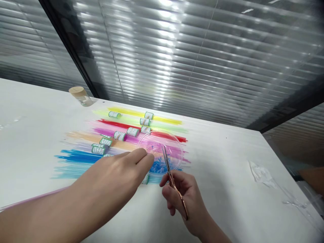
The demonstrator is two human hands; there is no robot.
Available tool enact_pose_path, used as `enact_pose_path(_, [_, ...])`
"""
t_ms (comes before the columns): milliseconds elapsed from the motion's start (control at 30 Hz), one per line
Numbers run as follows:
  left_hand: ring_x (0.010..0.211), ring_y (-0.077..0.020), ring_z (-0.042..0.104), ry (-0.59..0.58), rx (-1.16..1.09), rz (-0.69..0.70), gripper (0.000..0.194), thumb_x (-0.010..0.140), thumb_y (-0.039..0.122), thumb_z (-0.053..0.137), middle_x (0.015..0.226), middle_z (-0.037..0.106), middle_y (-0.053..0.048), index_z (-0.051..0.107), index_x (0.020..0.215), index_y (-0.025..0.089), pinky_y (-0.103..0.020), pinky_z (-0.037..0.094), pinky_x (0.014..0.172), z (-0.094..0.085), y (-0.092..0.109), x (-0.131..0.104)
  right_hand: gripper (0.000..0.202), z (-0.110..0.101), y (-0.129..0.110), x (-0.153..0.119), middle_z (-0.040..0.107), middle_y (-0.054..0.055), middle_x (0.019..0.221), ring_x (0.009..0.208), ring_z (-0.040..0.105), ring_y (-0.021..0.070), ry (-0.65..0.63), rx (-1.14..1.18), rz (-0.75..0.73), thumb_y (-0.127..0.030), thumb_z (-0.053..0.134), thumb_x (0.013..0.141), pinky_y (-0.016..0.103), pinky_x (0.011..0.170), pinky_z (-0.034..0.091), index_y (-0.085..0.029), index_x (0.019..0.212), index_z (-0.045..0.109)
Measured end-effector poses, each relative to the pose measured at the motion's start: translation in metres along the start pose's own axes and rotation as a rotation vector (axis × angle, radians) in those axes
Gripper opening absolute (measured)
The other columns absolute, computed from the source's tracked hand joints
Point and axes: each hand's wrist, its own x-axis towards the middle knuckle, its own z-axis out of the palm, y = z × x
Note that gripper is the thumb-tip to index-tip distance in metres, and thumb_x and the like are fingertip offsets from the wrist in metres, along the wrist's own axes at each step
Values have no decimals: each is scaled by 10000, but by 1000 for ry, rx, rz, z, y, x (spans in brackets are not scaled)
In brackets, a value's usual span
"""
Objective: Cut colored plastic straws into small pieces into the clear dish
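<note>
My left hand (124, 167) is closed in a pinch at the left edge of a round clear dish (180, 153). Thin pink-purple straws (37, 196) run from the lower left under my forearm, in line with its fingertips; the fingers hide most of the grip. Below the dish, my right hand (184, 199) holds scissors (170, 174) by their copper-coloured handles, narrow blades pointing up over the dish. Inside the dish lie small blue cut pieces (160, 166) and a few pink-purple ones (153, 147).
Bundles of coloured straws with paper bands lie behind and left of the dish, among them yellow (167, 119), red (113, 124) and blue (76, 157). A jar with a wooden lid (77, 90) stands back left. Crumpled clear wrapping (262, 173) lies right. Blinds rise behind the table.
</note>
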Motion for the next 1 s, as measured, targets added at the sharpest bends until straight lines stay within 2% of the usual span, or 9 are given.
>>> enact_pose_path(167, [474,-127,507,-56,12,-28,329,700,-59,446,799,594,-23,606,875,168,-252,228,422,-8,2,3,450,-1,1,-2,369,-77,478,428,286,62,-18,-37,25,-583,739,704,204,410,247,-172,706,555])
enact_pose_path(400, [510,-137,556,-73,3,-11,364,690,-60,444,825,615,-18,614,893,189,-247,281,438,-5,2,4,360,2,2,-1,333,-84,493,447,264,65,-32,-52,25,-475,748,712,214,428,213,-176,710,548])
enact_pose_path(667, [520,-120,565,-54,-4,24,347,713,-42,439,853,650,-29,618,912,179,-215,336,433,-7,4,3,381,4,1,0,325,-82,496,444,272,65,-24,-57,33,-496,755,697,219,431,204,-181,691,542])
enact_pose_path(833, [589,-150,630,-90,8,35,386,711,-44,453,883,662,-33,622,977,179,-217,415,481,-7,4,2,351,4,0,0,341,-83,485,432,283,63,-15,-49,46,-457,759,695,210,418,221,-179,684,546])
enact_pose_path(1000, [559,-141,619,-104,24,11,354,729,-41,477,888,668,-42,634,963,172,-214,382,445,-10,4,3,334,6,-1,1,384,-82,453,403,302,64,2,-30,85,-423,781,685,200,390,248,-180,678,552])
